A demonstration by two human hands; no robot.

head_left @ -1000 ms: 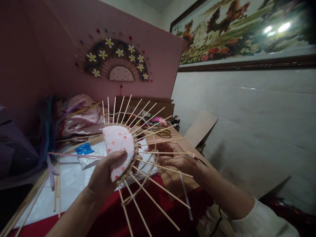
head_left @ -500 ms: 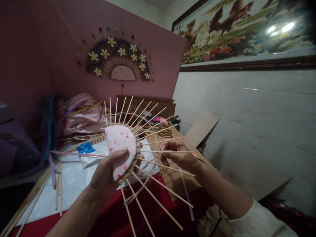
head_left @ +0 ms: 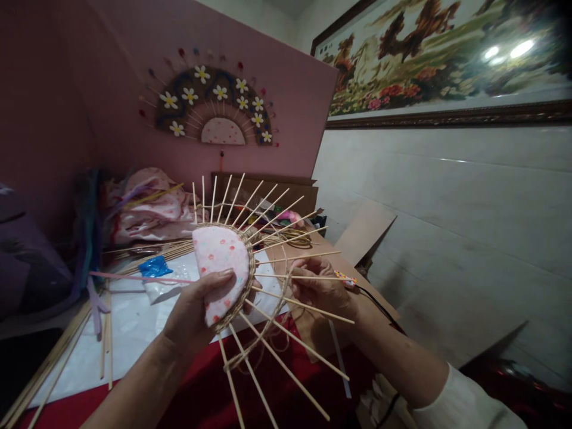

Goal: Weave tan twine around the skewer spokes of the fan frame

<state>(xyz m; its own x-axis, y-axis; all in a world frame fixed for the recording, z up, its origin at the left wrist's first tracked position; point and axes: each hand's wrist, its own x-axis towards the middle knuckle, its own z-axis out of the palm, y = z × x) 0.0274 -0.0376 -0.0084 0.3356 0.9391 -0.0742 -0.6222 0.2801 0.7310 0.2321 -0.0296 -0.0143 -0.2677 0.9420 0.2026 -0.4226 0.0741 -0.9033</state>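
Note:
My left hand (head_left: 196, 310) grips a half-round fan frame by its pink spotted fabric pad (head_left: 220, 262), thumb pressed on the front. Several thin wooden sticks (head_left: 286, 257) radiate from the pad's woven twine rim. My right hand (head_left: 322, 290) is behind the sticks on the right, fingers pinched on a strand of jute twine (head_left: 268, 325) that loops between the sticks and hangs below the frame.
A finished fan with white flowers (head_left: 212, 110) hangs on the pink board. The table holds white plastic sheet (head_left: 134, 322), a blue packet (head_left: 154, 267), loose sticks (head_left: 105, 345), pink fabric (head_left: 152, 211), a cardboard box (head_left: 268, 187) and a twine coil (head_left: 297, 239). A framed picture (head_left: 447, 59) hangs at right.
My right hand has drawn in closer to the frame, pulling the twine through the sticks. The frame has shifted slightly right and up in view.

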